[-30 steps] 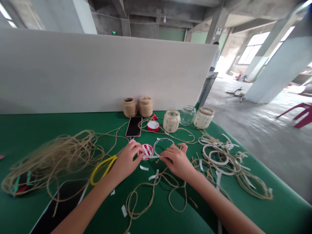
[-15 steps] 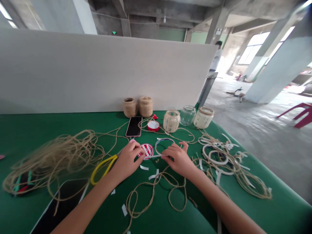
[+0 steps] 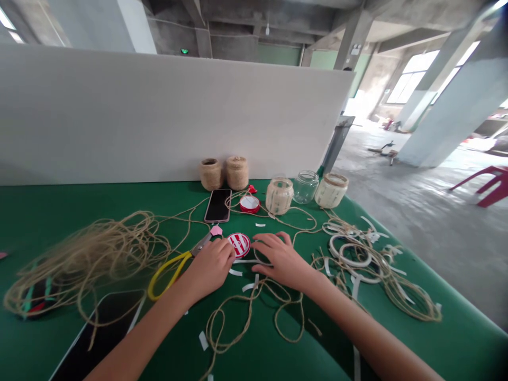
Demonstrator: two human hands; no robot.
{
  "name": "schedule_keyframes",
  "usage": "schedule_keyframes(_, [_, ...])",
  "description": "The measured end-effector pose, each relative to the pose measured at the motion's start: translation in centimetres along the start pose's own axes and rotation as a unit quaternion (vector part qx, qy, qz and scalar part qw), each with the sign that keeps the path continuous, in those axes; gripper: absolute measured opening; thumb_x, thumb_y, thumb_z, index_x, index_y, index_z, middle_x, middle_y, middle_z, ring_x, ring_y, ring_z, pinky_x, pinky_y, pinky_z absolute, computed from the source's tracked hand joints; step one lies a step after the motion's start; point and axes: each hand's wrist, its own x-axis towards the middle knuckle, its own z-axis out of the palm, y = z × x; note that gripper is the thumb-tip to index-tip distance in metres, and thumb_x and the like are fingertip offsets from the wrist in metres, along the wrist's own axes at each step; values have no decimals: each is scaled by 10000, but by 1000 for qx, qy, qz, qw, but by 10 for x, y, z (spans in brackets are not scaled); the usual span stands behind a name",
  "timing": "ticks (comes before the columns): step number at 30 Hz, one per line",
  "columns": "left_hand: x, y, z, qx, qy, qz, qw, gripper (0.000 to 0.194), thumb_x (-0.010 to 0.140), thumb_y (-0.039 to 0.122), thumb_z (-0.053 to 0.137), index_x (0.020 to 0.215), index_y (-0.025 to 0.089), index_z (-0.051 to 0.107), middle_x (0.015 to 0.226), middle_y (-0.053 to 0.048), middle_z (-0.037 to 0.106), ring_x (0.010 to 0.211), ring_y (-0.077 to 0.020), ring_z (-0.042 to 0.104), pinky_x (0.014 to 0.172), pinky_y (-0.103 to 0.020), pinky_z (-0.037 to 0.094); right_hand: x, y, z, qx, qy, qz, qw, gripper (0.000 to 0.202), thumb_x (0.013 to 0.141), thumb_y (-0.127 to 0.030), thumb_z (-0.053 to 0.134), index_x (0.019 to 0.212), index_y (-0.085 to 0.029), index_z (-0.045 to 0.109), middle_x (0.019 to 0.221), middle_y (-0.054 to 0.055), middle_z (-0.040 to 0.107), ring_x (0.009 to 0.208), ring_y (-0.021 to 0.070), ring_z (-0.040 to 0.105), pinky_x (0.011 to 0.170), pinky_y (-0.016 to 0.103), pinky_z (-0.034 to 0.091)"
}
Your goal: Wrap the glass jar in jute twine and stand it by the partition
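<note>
My left hand (image 3: 214, 264) is closed beside a red and white striped disc (image 3: 238, 245), its fingertips at one end of a white strip (image 3: 245, 261). Whether it pinches the strip is hard to make out. My right hand (image 3: 278, 258) has its fingers apart over a tape ring (image 3: 261, 254), which it mostly covers. Left of my left hand lie scissors with yellow handles (image 3: 165, 274), with a pink piece (image 3: 216, 230) by their blades. Short white pieces (image 3: 250, 286) and loose twine (image 3: 234, 346) are in front of the hands.
Twine-wrapped jars (image 3: 211, 174), a clear jar (image 3: 306, 187) and two pale-covered jars (image 3: 280, 196) stand at the back. A phone (image 3: 218, 205) and red tape roll (image 3: 250, 203) lie before them. Twine heaps (image 3: 115, 254) flank the hands; a dark tablet (image 3: 99, 333) lies front left.
My left hand has moved slightly down and curled its fingers. My right hand has spread its fingers and come down over the tape ring, which has shifted nearer. A small white piece now shows behind the hands.
</note>
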Motion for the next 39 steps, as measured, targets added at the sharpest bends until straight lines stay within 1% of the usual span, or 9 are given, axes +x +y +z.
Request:
schedule_keyframes(3, [-1, -3, 0, 17, 4, 3, 1000, 241, 891, 192, 304, 825, 154, 533, 861, -84, 552, 797, -213, 483, 735, -353, 373, 14, 0, 3, 9, -41, -78, 996, 416, 811, -403, 566, 1179, -227, 484, 1272, 73, 495, 1219, 203, 380, 978, 395, 247])
schedule_keyframes(6, [-2, -5, 0, 21, 7, 10, 1000, 244, 885, 178, 299, 830, 153, 535, 864, -90, 544, 806, -214, 484, 743, -354, 381, 25, 5, 8, 16, -58, -101, 993, 369, 840, -399, 522, 1159, -213, 501, 1248, 70, 521, 1199, 195, 414, 992, 393, 236])
schedule_keyframes(9, [-2, -5, -2, -5, 2, 5, 1000, 196, 874, 203, 346, 849, 158, 535, 883, -84, 542, 826, -214, 489, 745, -348, 392, 29, 8, 12, 21, -56, -97, 993, 286, 846, -351, 525, 1089, -200, 538, 1175, 63, 568, 1105, 178, 498, 1008, 380, 212])
schedule_keyframes(13, [-2, -5, -4, -22, 11, 3, 1000, 165, 854, 211, 390, 867, 158, 546, 885, -82, 544, 844, -218, 488, 756, -355, 399, 28, 5, 17, 18, -31, -82, 996, 197, 839, -304, 536, 992, -187, 577, 1086, 66, 602, 1011, 184, 547, 1022, 416, 150])
schedule_keyframes(16, [-3, -7, -3, -27, 21, 9, 999, 165, 846, 217, 407, 876, 162, 560, 886, -81, 551, 849, -214, 497, 763, -353, 407, 27, 3, 19, 10, -23, -77, 997, 161, 833, -280, 536, 948, -185, 596, 1014, 56, 618, 949, 174, 561, 1003, 402, 176])
schedule_keyframes(19, [-4, -9, -1, -27, 22, 14, 999, 176, 840, 217, 413, 900, 163, 570, 904, -83, 558, 854, -213, 510, 762, -353, 420, 27, 0, 20, -3, -22, -78, 997, 172, 832, -300, 535, 927, -176, 607, 953, 52, 625, 899, 169, 565, 978, 375, 222])
schedule_keyframes(23, [-5, -8, 0, -26, 21, 11, 999, 190, 831, 201, 412, 910, 164, 580, 936, -92, 560, 870, -219, 517, 763, -360, 432, 27, -3, 23, -15, -20, -74, 997, 201, 829, -334, 542, 934, -176, 610, 948, 65, 621, 921, 183, 554, 989, 375, 227])
schedule_keyframes(33, [-5, -6, -5, -29, -9, 8, 1000, 196, 843, 209, 408, 870, 164, 597, 956, -97, 548, 898, -225, 517, 805, -376, 421, 26, -2, 26, -5, -18, -67, 998, 150, 832, -242, 538, 958, -199, 607, 963, 45, 618, 940, 175, 546, 1007, 387, 220])
schedule_keyframes(39, [-5, -6, -4, -31, -17, 6, 999, 201, 848, 208, 404, 887, 162, 596, 968, -99, 546, 904, -228, 519, 797, -376, 427, 26, -2, 29, -10, -13, -62, 998, 139, 826, -244, 547, 946, -202, 602, 966, 37, 612, 947, 173, 541, 1023, 396, 196])
